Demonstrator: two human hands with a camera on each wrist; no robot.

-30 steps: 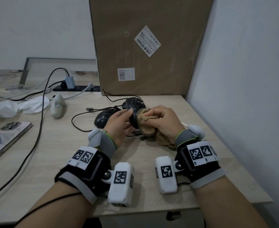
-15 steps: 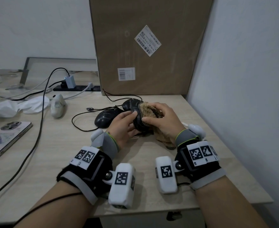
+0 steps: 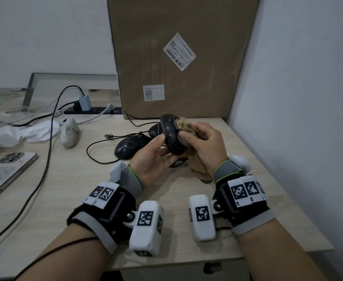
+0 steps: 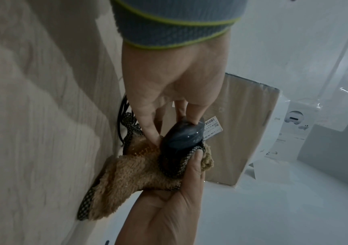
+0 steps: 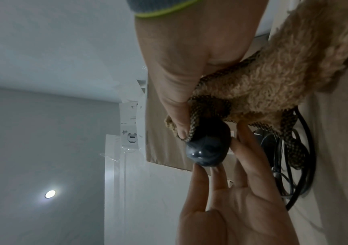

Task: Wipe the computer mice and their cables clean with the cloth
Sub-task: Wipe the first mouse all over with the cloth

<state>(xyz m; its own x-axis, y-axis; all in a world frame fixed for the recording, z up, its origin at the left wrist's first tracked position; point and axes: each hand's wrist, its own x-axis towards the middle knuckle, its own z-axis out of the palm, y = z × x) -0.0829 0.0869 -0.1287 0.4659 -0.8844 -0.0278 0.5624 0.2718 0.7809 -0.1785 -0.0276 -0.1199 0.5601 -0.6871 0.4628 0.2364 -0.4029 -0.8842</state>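
Note:
My left hand (image 3: pixel 156 155) holds a black mouse (image 3: pixel 170 136) tilted up on edge above the desk, thumb and fingertips pinching its sides; the left wrist view shows the same mouse (image 4: pixel 181 137). My right hand (image 3: pixel 205 142) presses a tan fuzzy cloth (image 3: pixel 186 128) with a checked edge against the mouse's right side. The cloth (image 5: pixel 263 82) hangs down to the desk. A second black mouse (image 3: pixel 130 147) lies flat on the desk to the left, and a third (image 3: pixel 155 129) sits partly hidden behind the held one. Their black cables (image 3: pixel 97 147) loop across the desk.
A tall cardboard box (image 3: pixel 178 57) stands against the wall behind the mice. At left lie a phone (image 3: pixel 6 171), crumpled white tissue (image 3: pixel 20 132), a pale grey device (image 3: pixel 69 132), a power strip (image 3: pixel 93 110) with chargers, and a long black cord (image 3: pixel 45 159). A wall closes the right side.
The held mouse has been lifted and turned up on edge. The cloth in my right hand has slid up along its side.

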